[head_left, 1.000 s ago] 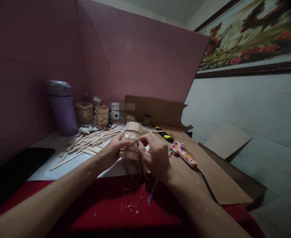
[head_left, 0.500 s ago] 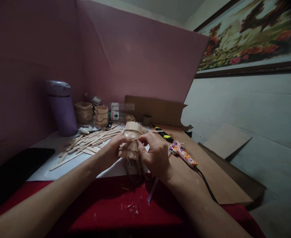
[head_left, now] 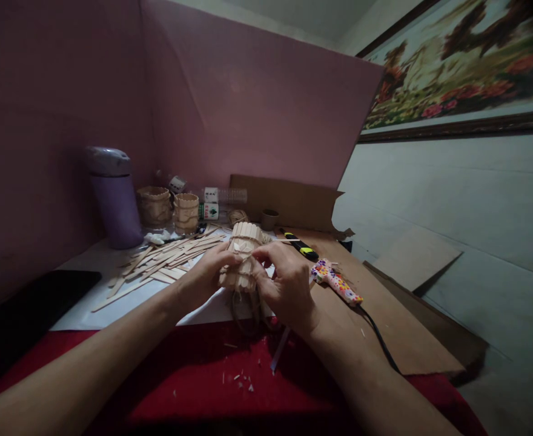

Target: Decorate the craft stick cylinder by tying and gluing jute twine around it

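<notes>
A small cup made of upright craft sticks (head_left: 247,231) is tilted between my hands, with twine bands round it and pale leaf-like pieces on its side. My left hand (head_left: 216,266) is closed round its left side, thumb on the front. My right hand (head_left: 284,278) is closed at its right side, thumb and forefinger pinched together against the twine band; whatever tiny piece lies between the fingertips is hidden. A thin pale stick (head_left: 289,240) juts out above the right knuckles. Loose loops of twine (head_left: 243,321) hang below the cup.
Loose craft sticks (head_left: 171,257) lie on white paper to the left, near two finished stick cups (head_left: 186,215) and a purple tumbler (head_left: 116,206). On the right, a utility knife (head_left: 300,245) and a flowered glue gun (head_left: 337,283) with a black cord rest on cardboard (head_left: 384,333).
The cup has turned and shifted very slightly to the right in my hands, showing more of the pale pieces. Both hands keep their hold.
</notes>
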A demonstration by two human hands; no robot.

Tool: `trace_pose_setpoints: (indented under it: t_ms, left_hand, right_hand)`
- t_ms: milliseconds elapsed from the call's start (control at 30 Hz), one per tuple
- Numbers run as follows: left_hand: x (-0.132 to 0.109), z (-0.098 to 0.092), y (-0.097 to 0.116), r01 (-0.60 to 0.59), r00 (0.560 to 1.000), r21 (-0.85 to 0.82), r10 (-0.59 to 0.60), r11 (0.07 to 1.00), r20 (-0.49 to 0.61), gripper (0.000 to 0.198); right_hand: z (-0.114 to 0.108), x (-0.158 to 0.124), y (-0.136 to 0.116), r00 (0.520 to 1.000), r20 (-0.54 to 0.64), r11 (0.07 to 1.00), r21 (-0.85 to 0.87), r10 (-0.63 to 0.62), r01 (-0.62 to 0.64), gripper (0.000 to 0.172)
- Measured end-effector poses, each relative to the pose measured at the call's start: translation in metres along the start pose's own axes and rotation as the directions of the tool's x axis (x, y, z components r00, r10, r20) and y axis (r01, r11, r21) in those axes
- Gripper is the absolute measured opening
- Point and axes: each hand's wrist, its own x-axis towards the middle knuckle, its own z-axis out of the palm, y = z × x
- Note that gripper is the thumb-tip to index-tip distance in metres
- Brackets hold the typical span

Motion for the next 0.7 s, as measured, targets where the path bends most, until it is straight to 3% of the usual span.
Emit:
trace_pose_setpoints:
  t_ms: [233,433,700]
  left_hand:
    - [0.0008,0.0005,-0.0013,-0.034,0.999,0.04,0.035,0.999,-0.014,0.03]
    - [-0.0017,0.0049,0.0014,-0.054,0.998,0.088,0.058,0.995,-0.041,0.021]
    - [-0.0024,0.0071,0.0018,-0.037,0.998,0.129,0.044,0.991,-0.047,0.023]
  right_hand:
    - [-0.003,0.0021,0.0013,0.981,0.12,0.986,-0.05,-0.15,0.157,0.018]
    - [-0.001,0.0037,0.0045,0.972,0.17,0.972,-0.145,-0.162,0.187,0.016]
    - [0.0032,0.0007,0.0048,0.979,0.143,0.966,-0.195,-0.142,0.169,0.015]
